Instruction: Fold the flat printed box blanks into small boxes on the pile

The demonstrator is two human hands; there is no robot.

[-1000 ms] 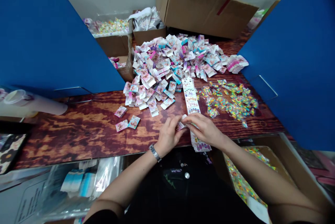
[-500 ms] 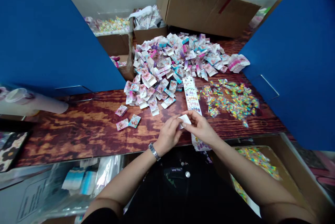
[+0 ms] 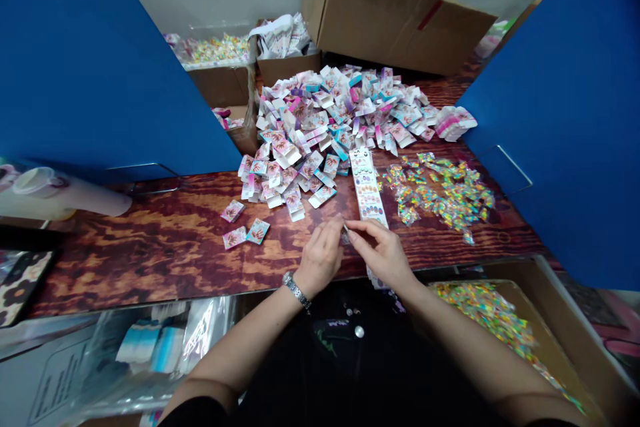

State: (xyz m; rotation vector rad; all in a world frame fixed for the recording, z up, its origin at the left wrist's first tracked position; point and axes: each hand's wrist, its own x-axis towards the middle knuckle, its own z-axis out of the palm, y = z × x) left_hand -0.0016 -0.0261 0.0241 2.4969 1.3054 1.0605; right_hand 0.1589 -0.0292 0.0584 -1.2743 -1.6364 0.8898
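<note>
Near the front edge of the table, my left hand [image 3: 323, 250] and my right hand [image 3: 381, 250] meet with bent, closed fingers around a small carton [image 3: 345, 236]. It is tilted between the fingertips, and most of it is hidden by them. A long printed sticker strip [image 3: 367, 187] lies just beyond my right hand and partly under it, reaching over the table edge. To the left of my hands rest a few small printed cartons [image 3: 257, 231]. A large heap of similar cartons [image 3: 325, 120], several with open flaps, spreads behind.
Small clear packets with colourful contents [image 3: 445, 190] lie on the right of the wooden table [image 3: 165, 247]. Blue panels [image 3: 560, 114] flank both sides. A large cardboard box [image 3: 400, 20] leans at the back. Below the edge sit an open box of packets [image 3: 495, 314] and a clear bag [image 3: 150, 347].
The carton's white face showed between my fingers before; now it is turned and mostly covered. My hands stay in nearly the same place, with the right fingers shifted slightly.
</note>
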